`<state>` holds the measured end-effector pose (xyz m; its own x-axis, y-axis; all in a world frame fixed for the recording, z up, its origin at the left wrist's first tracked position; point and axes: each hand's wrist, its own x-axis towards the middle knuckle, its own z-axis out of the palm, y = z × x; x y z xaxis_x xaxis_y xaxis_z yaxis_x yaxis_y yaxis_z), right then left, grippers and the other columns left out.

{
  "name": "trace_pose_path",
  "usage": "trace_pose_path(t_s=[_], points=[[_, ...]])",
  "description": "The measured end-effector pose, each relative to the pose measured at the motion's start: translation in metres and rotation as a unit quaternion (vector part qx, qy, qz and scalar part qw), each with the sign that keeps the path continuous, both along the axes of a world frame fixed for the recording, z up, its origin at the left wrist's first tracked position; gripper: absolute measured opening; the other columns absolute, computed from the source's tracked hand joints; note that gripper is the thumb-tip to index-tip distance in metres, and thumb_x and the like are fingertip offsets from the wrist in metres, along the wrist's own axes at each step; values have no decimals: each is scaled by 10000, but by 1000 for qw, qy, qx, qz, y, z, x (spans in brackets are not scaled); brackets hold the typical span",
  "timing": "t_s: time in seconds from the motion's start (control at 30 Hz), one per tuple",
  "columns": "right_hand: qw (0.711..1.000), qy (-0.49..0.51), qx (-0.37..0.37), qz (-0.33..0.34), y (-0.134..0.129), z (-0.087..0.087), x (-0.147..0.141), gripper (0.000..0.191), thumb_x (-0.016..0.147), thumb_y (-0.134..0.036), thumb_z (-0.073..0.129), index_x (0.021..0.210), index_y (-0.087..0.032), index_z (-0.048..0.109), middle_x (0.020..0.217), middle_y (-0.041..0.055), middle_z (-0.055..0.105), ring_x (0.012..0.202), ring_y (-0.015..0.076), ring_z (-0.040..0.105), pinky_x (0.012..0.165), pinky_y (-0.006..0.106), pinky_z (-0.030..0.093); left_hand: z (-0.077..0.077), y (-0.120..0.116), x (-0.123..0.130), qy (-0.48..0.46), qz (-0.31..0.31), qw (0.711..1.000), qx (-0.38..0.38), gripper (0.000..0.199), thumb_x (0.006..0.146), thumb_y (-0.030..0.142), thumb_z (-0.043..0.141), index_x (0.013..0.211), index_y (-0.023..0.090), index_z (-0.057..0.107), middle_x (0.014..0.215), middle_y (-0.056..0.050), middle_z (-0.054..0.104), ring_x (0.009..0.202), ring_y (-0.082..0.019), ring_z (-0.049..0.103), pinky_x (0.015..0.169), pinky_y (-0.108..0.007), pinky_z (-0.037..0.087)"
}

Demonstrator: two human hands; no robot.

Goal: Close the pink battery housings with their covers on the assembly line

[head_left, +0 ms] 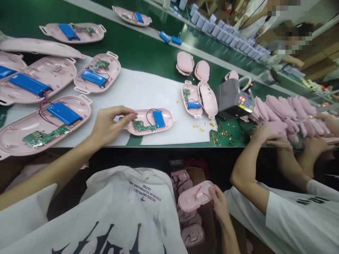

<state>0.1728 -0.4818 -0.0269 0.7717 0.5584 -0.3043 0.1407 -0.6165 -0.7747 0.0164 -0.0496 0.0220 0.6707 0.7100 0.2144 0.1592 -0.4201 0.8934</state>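
My left hand is at the left end of a pink plastic shell half on the bench, its thumb and forefinger closed on the end. Inside that shell lie a blue battery pack and a green circuit board, joined by thin wires. Below the bench edge, my right hand grips a pink shell cover by its right end. The cover's inner side faces up, with a small white part and wires in it. Beneath it stands a cardboard box with several more pink covers.
Several open shells with batteries, such as one pink shell, lie on the left. A grey device with a lit display stands right of two joined halves. Gold scraps litter the bench. Co-workers' arms handle pink pieces at right.
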Motion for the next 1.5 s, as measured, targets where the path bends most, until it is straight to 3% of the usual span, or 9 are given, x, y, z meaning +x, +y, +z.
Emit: trace_pose_path(t_s=[0.1,0.23,0.33,0.4,0.6,0.73,0.9,1.2,1.5], points=[[997,-7,41,71,63,46,32,446,889,-617,561,793,-184,609,696,23,566,622,170,523,567,261,432,3,-1,2,-21,-26,999,12,225,864,376,629,851,166,710,834,-34,723,761,-171,640,710,-289,506],[923,-106,14,369,224,104,55,287,973,-411,498,883,-199,668,819,16,648,758,167,569,714,262,418,2,-5,4,-85,-90,992,28,210,902,330,598,867,163,719,863,-60,692,768,-155,633,721,-269,511],[832,-198,-13,519,337,117,42,160,919,-246,546,875,-212,695,862,7,680,793,168,588,720,268,386,-5,-1,4,-99,-80,990,55,181,911,299,599,889,174,728,1052,-93,646,859,-165,634,775,-288,531],[819,-208,-27,535,379,110,31,144,889,-213,561,913,-215,703,844,8,684,761,167,593,702,272,385,-11,3,3,-75,-59,994,57,156,910,268,603,904,177,730,1154,-102,599,906,-176,638,820,-313,537],[913,-130,-29,385,357,85,30,417,835,-451,633,1164,-196,633,1052,68,679,734,176,614,725,318,474,-17,6,-1,-6,-52,996,70,148,928,222,585,876,182,718,1142,-88,628,1001,-208,631,929,-365,505],[900,-70,-5,430,343,84,26,458,725,-355,714,1154,-210,640,1152,67,648,996,229,610,912,368,480,-19,6,2,10,-74,990,120,142,929,200,577,866,173,702,1053,-85,671,984,-218,614,911,-378,491],[914,90,23,394,355,88,42,338,731,-342,647,1013,-157,664,969,75,688,882,233,643,804,350,526,-14,9,-4,-20,-74,990,116,157,957,216,550,919,174,696,1061,-82,674,951,-192,629,905,-348,490],[861,-188,39,471,369,116,41,374,912,-318,463,1230,-256,651,884,37,673,763,189,609,778,341,499,-3,10,-3,-144,5,986,84,157,947,241,582,920,178,724,1191,-116,600,1019,-202,648,919,-364,551],[875,-179,80,443,393,109,31,333,891,-371,493,1100,-229,710,1037,45,709,871,217,646,803,333,495,-15,18,15,-155,24,987,-29,67,877,207,663,915,189,716,1246,-103,625,990,-203,668,867,-353,563]])
